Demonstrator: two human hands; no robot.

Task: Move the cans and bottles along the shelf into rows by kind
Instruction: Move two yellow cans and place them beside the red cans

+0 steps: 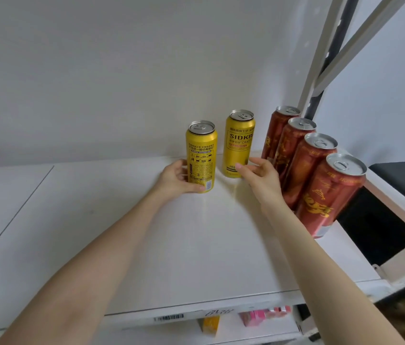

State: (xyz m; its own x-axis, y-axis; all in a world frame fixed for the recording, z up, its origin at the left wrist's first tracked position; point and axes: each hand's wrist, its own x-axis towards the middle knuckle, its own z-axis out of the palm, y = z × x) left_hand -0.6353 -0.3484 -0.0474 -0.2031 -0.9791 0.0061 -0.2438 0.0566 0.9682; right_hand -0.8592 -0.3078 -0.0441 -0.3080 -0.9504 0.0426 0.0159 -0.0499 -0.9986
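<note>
The shelf (pixel 77 220) before me is open in front and leftward; front yellow can (pixel 201 158), rear yellow can (pixel 237 145) and red cans (pixel 306 170) crowd the back right.

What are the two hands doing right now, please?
Left hand: holding the left yellow can near its base.
Right hand: open, holding nothing, beside the right yellow can.
</note>
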